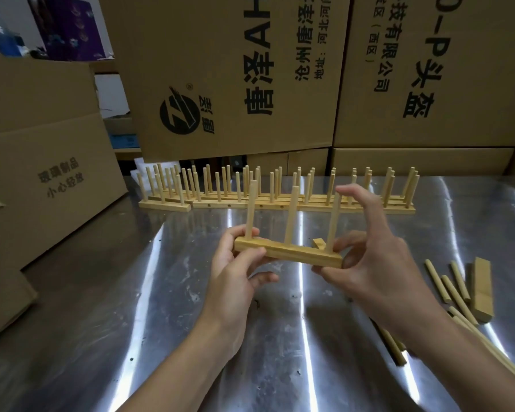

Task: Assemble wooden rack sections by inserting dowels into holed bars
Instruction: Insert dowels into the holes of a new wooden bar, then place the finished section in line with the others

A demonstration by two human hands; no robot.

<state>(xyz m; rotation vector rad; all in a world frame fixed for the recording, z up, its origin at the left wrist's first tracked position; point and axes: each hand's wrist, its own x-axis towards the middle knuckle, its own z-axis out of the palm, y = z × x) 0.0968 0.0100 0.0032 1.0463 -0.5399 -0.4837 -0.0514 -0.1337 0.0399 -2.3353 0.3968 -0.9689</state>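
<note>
Wooden bar (289, 254), carrying 3 upright dowels (292, 215), was held just above the table at the middle of the view. The left hand (235, 275) gripped its left end, thumb on the near face; the right hand (378, 263) curled under its right end, upper fingers at the top of the 3rd dowel (335, 221). I judged that dowel was being seated, so the next move called for a straight push down, then a fresh dowel if holes remained. Loose dowels (455, 289) and a spare bar (482, 289) lay to the right on the shiny metal table (131, 307), finished sections (280, 200) stood in a row behind, and printed cardboard boxes (235, 69) were stacked around
</note>
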